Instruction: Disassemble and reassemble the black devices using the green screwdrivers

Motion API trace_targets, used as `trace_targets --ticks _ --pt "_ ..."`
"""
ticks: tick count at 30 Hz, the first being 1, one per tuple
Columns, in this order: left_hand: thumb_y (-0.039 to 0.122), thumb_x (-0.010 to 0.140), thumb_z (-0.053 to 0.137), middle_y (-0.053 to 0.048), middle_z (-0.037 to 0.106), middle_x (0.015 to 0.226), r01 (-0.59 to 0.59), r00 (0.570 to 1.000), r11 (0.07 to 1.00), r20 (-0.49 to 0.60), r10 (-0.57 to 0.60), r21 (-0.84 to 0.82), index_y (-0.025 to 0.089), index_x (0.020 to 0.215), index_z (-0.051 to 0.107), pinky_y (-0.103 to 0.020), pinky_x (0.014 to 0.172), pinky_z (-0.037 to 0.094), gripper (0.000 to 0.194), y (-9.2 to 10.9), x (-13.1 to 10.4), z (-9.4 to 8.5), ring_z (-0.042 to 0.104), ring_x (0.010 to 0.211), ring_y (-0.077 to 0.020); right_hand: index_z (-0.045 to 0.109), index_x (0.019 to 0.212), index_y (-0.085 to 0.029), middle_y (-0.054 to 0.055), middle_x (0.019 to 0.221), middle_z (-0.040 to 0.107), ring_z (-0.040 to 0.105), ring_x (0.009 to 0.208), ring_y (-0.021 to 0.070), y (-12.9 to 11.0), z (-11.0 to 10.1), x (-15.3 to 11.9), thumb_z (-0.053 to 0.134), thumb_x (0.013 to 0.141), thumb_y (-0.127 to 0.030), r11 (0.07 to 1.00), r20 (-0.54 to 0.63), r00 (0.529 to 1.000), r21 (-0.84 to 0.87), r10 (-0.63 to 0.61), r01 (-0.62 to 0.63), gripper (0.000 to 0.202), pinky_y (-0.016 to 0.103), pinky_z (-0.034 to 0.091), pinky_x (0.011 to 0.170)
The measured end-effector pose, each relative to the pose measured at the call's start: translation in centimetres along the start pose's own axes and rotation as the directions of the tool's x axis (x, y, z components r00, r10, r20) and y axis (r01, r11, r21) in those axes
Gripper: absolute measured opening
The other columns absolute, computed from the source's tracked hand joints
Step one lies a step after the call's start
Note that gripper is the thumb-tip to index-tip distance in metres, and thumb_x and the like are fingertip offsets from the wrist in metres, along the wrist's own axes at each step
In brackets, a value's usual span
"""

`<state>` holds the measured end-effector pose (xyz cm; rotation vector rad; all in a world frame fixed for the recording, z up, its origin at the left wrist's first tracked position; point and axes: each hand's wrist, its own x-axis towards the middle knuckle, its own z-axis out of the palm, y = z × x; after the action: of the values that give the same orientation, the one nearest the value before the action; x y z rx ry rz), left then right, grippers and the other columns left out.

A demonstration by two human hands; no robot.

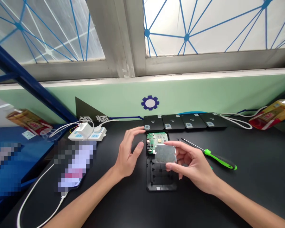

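Between the thumb and fingers of my right hand (192, 163) is a thin grey metal plate (165, 154). The plate hangs over the lower edge of a green circuit board (156, 138) in a black casing. Below the board lies a black cover (161, 182), inner side up, partly hidden by the plate and my fingers. My left hand (129, 153) is open at the left of the board, thumb and fingers apart, its fingertips near the casing's upper left corner.
Several black boxes (173, 122) stand in a row along the wall. Two screwdrivers lie right of the board, one with a green handle (220, 160). At left are a white power strip (97, 135), a blurred phone (77, 164) and a white cable. Bottles lie at both sides.
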<state>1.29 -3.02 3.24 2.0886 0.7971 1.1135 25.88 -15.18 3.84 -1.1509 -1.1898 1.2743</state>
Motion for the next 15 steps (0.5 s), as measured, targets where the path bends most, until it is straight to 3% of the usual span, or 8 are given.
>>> trace_targets --ticks 2,6,10,15 --pt "0.037 0.111 0.065 -0.01 0.073 0.14 -0.05 0.997 0.994 0.06 0.056 -0.095 0.026 0.145 0.066 -0.043 0.112 0.056 0.035 1.0 -0.5 0.0 0.071 0.127 -0.0271 0.071 0.149 -0.03 0.001 0.09 0.071 0.078 0.079 0.02 0.1 0.1 0.1 0.093 0.092 -0.041 1.0 0.003 1.0 0.0 -0.007 0.007 0.063 0.022 0.063 0.051" --pt "0.026 0.095 0.087 -0.005 0.077 0.128 0.084 0.964 0.946 0.265 0.002 -0.312 0.031 0.157 0.058 -0.035 0.105 0.061 0.069 3.2 -1.5 0.7 0.076 0.114 -0.023 0.071 0.147 -0.03 0.0 0.09 0.073 0.079 0.079 0.0192 0.0 0.4 0.3 0.094 0.091 -0.039 1.0 0.015 1.0 0.008 -0.02 0.02 0.061 0.021 0.062 0.051" --pt "0.022 0.096 0.089 -0.005 0.081 0.119 0.247 0.952 0.868 0.275 -0.135 -0.43 0.028 0.152 0.062 -0.032 0.1 0.064 0.062 3.9 -1.9 1.4 0.079 0.11 -0.0214 0.07 0.149 -0.03 0.001 0.091 0.075 0.079 0.08 0.0198 0.0 0.5 0.3 0.093 0.092 -0.041 1.0 0.03 0.999 0.017 -0.025 0.025 0.062 0.022 0.063 0.052" --pt "0.023 0.087 0.098 -0.007 0.083 0.11 0.366 0.919 0.779 0.327 -0.219 -0.509 0.022 0.141 0.073 -0.031 0.09 0.066 0.059 2.9 -1.6 1.5 0.081 0.101 -0.0218 0.068 0.151 -0.031 0.004 0.1 0.078 0.08 0.083 0.0214 0.0 0.2 0.5 0.092 0.093 -0.043 0.999 0.074 0.997 0.031 -0.017 0.014 0.064 0.025 0.065 0.055"
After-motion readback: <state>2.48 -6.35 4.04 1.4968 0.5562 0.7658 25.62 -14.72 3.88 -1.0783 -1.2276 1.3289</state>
